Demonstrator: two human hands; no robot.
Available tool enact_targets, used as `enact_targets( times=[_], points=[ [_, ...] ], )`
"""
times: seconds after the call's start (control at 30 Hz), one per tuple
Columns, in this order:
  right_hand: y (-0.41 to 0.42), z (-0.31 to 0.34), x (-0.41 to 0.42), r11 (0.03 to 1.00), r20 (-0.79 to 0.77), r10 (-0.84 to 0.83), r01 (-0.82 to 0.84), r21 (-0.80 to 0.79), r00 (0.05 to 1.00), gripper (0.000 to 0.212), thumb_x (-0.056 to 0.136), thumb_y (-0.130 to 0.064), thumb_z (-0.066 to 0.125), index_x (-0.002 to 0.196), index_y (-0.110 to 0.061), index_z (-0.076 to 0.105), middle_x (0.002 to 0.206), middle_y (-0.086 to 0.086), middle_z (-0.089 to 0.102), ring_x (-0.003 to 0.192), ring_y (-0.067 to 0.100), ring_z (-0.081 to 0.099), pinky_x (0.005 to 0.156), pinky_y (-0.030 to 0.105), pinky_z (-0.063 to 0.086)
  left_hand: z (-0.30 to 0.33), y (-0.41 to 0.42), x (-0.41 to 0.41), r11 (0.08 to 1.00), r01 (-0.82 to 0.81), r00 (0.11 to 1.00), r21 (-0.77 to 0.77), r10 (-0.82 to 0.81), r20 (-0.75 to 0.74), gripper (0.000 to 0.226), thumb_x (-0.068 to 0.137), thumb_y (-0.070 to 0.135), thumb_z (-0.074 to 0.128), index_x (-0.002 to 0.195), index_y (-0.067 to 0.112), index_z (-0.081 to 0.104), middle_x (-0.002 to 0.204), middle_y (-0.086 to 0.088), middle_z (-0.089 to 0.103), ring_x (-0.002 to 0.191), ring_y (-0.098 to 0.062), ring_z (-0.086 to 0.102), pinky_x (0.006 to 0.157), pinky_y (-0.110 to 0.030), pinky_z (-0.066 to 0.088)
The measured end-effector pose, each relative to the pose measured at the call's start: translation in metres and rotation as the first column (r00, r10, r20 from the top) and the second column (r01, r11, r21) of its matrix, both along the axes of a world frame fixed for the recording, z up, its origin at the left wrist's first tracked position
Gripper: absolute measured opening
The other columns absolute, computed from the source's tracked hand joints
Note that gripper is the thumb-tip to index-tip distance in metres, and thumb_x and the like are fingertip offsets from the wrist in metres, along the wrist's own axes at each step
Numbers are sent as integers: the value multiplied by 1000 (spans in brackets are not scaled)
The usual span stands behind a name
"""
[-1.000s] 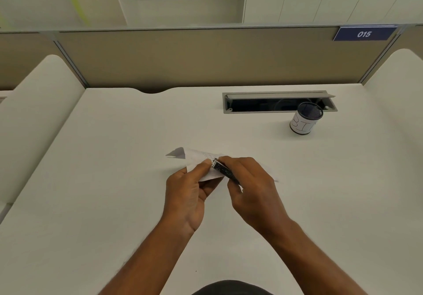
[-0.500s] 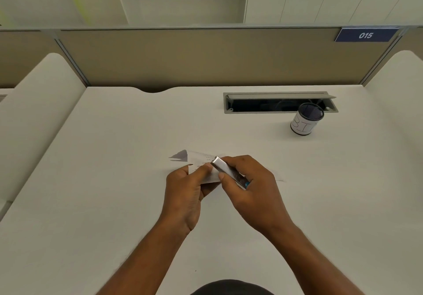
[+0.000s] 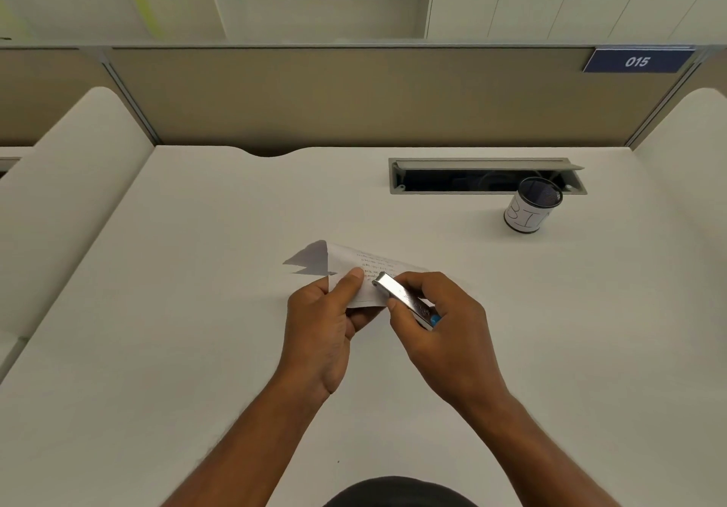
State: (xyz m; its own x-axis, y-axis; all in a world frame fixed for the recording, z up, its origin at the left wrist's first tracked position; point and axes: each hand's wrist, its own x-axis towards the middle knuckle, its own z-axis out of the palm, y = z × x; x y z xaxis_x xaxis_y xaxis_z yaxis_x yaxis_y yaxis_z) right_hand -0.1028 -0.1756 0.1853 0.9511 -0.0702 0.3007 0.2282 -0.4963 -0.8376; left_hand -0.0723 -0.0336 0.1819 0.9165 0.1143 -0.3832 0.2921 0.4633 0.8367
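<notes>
Left hand point(image 3: 320, 325) pinching; right hand point(image 3: 444, 333) curled, gripping.

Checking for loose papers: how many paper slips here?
1: a paper slip pinched by the left hand, beside the silver tool in the right hand. More could hide beneath.

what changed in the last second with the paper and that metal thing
The right hand has rolled the silver tool so its broad shiny face shows; a second ago it looked dark and narrow. Its tip stays at the paper slip. The left hand still pinches the slip, and the cup has not moved.
</notes>
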Motion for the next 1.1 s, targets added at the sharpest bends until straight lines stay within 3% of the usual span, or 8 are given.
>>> enact_targets(
  times=[0.1, 0.33, 0.63, 0.77, 1.1],
  points=[
    [-2, -3, 0, 999, 14, -4, 5, -34, 1000, 19, 87, -25, 69, 105, -33, 68, 93, -21, 66, 89, 7, 62, 71, 25, 52, 2, 0, -1, 999, 0, 1000, 33, -1, 27, 15, 98, 9, 63, 108, 7, 73, 105, -3, 81, 98, -22, 77, 80, -36, 64],
    [-2, 2, 2, 992, 75, 20, -11, -124, 997, 26, 90, -22, 67, 116, -25, 71, 100, -14, 70, 92, 5, 63, 77, 20, 51, 2, -5, -3, 993, 7, 998, 115, -14, 63, 23, 97, 11, 64, 85, 15, 83, 95, -7, 82, 92, -22, 78, 77, -33, 64],
    [-1, 1, 4, 982, 124, 68, -44, -184, 990, 28, 92, -13, 67, 120, -14, 71, 102, -2, 69, 92, 16, 64, 75, 28, 53, 6, -6, -4, 991, -20, 998, 129, 12, 62, 27, 97, 10, 63, 84, 22, 83, 94, 3, 82, 93, -17, 78, 75, -32, 64],
    [-1, 1, 6, 975, 129, 83, -54, -215, 988, 27, 93, -10, 67, 120, -10, 71, 104, 1, 68, 93, 20, 63, 75, 32, 54, 5, -8, -5, 996, -27, 999, 82, 25, 29, 15, 97, 10, 63, 100, 14, 78, 99, -3, 82, 96, -22, 78, 74, -31, 64],
    [-6, -2, 2, 983, 120, 56, -34, -178, 991, 27, 90, -16, 66, 117, -15, 72, 98, -5, 69, 87, 13, 62, 72, 25, 50, 4, -8, -4, 998, -32, 999, 45, 31, 26, 18, 97, 9, 63, 94, 16, 79, 100, -1, 82, 97, -20, 77, 74, -32, 64]
  ],
)
